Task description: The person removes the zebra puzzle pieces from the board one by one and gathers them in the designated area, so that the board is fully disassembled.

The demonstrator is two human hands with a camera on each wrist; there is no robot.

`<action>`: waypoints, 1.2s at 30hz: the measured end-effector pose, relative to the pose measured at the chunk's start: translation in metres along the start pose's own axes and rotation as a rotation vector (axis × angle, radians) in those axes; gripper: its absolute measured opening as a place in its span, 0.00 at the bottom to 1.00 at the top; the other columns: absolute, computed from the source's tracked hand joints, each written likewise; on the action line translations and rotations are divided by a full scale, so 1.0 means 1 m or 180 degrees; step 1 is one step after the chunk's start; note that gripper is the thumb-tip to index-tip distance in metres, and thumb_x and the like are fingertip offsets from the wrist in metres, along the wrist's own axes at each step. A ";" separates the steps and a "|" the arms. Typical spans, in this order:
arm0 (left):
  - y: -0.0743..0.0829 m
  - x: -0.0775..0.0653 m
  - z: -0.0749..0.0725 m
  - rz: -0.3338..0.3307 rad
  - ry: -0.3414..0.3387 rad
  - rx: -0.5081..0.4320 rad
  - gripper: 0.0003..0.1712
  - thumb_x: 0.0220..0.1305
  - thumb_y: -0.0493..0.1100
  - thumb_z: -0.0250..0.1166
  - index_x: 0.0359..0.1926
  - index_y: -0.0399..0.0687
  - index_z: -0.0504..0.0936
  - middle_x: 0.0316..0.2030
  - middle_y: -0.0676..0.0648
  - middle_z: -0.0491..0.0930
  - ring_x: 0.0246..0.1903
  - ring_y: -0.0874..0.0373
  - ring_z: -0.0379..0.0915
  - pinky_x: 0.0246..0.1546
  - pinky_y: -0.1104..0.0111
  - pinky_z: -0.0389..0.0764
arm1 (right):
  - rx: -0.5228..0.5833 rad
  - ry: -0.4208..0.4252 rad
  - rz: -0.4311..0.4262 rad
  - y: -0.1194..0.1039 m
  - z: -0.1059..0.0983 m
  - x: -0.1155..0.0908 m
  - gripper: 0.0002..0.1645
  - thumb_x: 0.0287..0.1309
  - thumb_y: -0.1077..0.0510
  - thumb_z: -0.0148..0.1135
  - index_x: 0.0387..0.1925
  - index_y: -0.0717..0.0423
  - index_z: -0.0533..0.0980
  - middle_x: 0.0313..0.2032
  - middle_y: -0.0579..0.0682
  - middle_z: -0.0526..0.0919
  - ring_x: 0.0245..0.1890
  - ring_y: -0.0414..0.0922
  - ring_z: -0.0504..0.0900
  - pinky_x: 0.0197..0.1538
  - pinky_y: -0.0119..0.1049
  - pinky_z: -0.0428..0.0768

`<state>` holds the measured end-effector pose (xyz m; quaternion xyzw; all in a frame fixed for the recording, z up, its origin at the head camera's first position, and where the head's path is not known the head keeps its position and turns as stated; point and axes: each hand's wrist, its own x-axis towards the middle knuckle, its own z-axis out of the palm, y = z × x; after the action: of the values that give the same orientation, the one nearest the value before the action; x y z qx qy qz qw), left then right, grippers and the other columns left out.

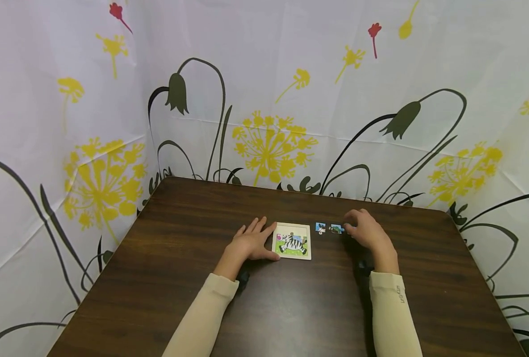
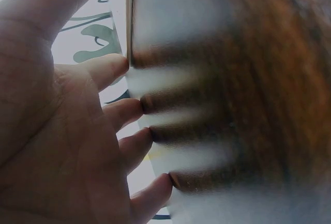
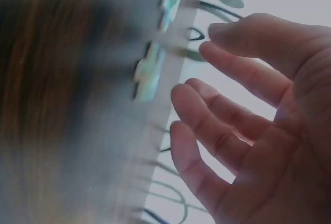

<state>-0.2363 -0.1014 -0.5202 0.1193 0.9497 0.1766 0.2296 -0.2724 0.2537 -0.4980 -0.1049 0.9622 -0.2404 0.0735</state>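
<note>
A small square puzzle tray (image 1: 309, 243) with a pale frame and a zebra picture lies on the table. My left hand (image 1: 251, 244) rests at its left side with fingers spread, the index finger by the top left corner and the thumb by the lower left one. In the left wrist view, the fingertips (image 2: 160, 182) touch the tabletop beside the tray's edge. Two loose puzzle pieces lie right of the tray: a blue one with zebra markings (image 1: 320, 228) and a green-and-blue one (image 1: 336, 229). Just right of the latter hovers my right hand (image 3: 258, 125), fingers loosely bent, holding nothing.
The dark brown wooden table (image 1: 291, 307) reaches back to a white curtain (image 1: 264, 59) printed with flowers. Its far edge lies a little beyond the tray and pieces. A dark wrist device (image 1: 365, 267) sits under the right wrist.
</note>
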 end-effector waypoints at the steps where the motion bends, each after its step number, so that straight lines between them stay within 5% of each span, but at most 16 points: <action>1: -0.001 0.000 0.000 0.0003 0.0009 -0.0002 0.62 0.66 0.69 0.73 0.89 0.66 0.46 0.89 0.47 0.36 0.88 0.45 0.29 0.86 0.41 0.37 | 0.0047 0.0027 -0.0069 -0.005 0.000 0.001 0.22 0.78 0.56 0.61 0.65 0.64 0.79 0.65 0.69 0.76 0.64 0.68 0.78 0.66 0.69 0.76; 5: -0.001 0.000 -0.003 0.0001 -0.0012 0.0020 0.62 0.66 0.69 0.72 0.89 0.66 0.45 0.89 0.46 0.36 0.88 0.45 0.28 0.86 0.41 0.37 | 0.0205 -0.0008 -0.0296 -0.034 0.006 0.003 0.20 0.78 0.55 0.61 0.63 0.62 0.81 0.62 0.64 0.82 0.61 0.63 0.82 0.65 0.64 0.80; 11: -0.001 0.002 -0.004 -0.0034 -0.0066 0.0083 0.62 0.68 0.69 0.71 0.89 0.66 0.43 0.89 0.47 0.34 0.88 0.46 0.27 0.86 0.42 0.36 | 0.0094 -0.0439 -0.0493 -0.090 0.037 0.010 0.19 0.76 0.53 0.66 0.62 0.53 0.82 0.42 0.51 0.88 0.36 0.46 0.84 0.42 0.45 0.83; 16: -0.001 0.004 -0.001 0.0011 -0.0089 0.0112 0.62 0.68 0.71 0.70 0.89 0.66 0.43 0.89 0.47 0.34 0.88 0.46 0.26 0.86 0.40 0.36 | -0.0119 -0.0636 -0.0546 -0.118 0.064 0.011 0.22 0.75 0.51 0.67 0.66 0.48 0.79 0.38 0.46 0.87 0.30 0.41 0.81 0.34 0.40 0.80; 23: -0.004 0.008 0.005 0.0065 -0.0053 0.0075 0.62 0.66 0.72 0.70 0.89 0.68 0.44 0.89 0.47 0.34 0.88 0.46 0.26 0.85 0.39 0.37 | -0.0167 -0.0626 -0.0722 -0.125 0.087 0.010 0.20 0.75 0.52 0.66 0.64 0.51 0.80 0.40 0.47 0.90 0.34 0.39 0.83 0.42 0.43 0.84; 36: -0.007 0.009 0.007 0.0068 -0.0016 0.0041 0.62 0.66 0.73 0.70 0.89 0.68 0.45 0.89 0.48 0.34 0.88 0.46 0.27 0.85 0.39 0.36 | 0.0146 -0.0696 -0.0846 -0.121 0.101 0.025 0.19 0.70 0.54 0.64 0.56 0.56 0.73 0.31 0.46 0.82 0.26 0.42 0.78 0.33 0.40 0.77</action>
<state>-0.2422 -0.1032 -0.5320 0.1314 0.9489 0.1726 0.2293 -0.2568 0.0981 -0.5308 -0.2549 0.9204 -0.2570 0.1477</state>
